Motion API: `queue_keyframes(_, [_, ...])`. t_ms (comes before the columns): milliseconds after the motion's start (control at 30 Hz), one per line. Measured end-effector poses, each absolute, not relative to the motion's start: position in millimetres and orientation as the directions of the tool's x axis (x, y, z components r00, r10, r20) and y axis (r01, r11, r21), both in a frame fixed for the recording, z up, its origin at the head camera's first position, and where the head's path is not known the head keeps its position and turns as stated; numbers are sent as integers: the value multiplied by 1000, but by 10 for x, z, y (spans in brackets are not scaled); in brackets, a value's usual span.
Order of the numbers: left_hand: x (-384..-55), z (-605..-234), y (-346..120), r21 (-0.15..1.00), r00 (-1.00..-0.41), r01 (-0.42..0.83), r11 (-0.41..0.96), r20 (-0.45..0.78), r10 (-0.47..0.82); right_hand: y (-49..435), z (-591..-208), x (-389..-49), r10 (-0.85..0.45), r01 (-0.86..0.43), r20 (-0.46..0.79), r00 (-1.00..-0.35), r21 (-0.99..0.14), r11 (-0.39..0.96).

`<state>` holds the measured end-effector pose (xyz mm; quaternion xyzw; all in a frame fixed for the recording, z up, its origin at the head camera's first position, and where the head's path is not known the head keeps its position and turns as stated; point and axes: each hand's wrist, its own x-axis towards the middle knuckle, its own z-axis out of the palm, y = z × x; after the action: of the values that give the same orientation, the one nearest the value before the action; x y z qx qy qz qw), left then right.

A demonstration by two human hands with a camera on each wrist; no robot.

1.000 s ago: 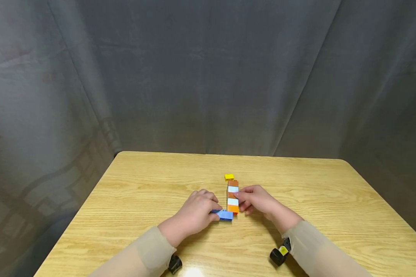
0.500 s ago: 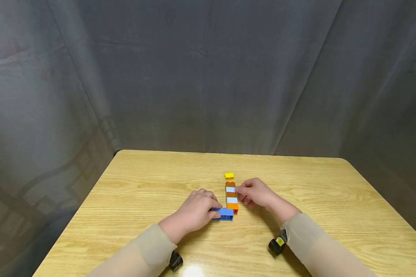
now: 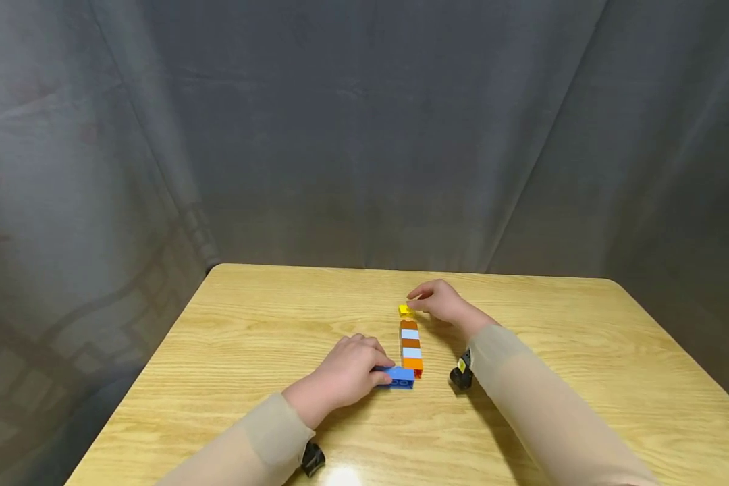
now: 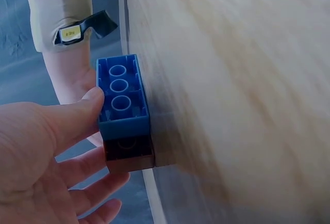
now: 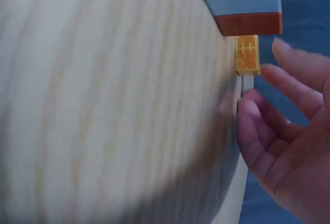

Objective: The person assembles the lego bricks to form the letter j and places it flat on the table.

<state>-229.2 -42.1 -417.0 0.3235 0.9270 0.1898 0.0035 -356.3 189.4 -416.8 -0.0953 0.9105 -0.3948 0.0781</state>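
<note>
My left hand (image 3: 347, 372) pinches a blue toy brick (image 3: 403, 376) that lies on its side; the left wrist view shows its hollow underside with round tubes. Against it, a row of joined orange, white and brown bricks (image 3: 410, 343) lies on the table, pointing away from me. Just past the far end sits a small yellow brick (image 3: 405, 311), its hollow underside showing in the right wrist view. My right hand (image 3: 440, 302) reaches over to it with thumb and index finger close beside the brick (image 5: 247, 54). In the right wrist view the fingers are loosely bent and hold nothing.
The bricks lie on a wood-grain table (image 3: 267, 317) with rounded far corners. Behind it hangs a grey curtain (image 3: 364, 135). Black wrist cameras (image 3: 461, 371) are strapped below both sleeves.
My right hand has let go of the striped row and moved away from me to the yellow brick. The row now lies lower, flat on the table. My left hand keeps holding the blue brick.
</note>
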Motion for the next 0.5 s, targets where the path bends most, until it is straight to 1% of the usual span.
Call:
queue_keyframes(133, [-2281,-4163,-418,347,-791,598,722,112,602,1874,-4217,-3561,-259,-123,-70,-963,-740,661])
queue_keyframes(500, [-2263,-4129,-431,363,-796,589,722,104,597,1808,-4241,-3481,-248,-127,-55,-967,-741,660])
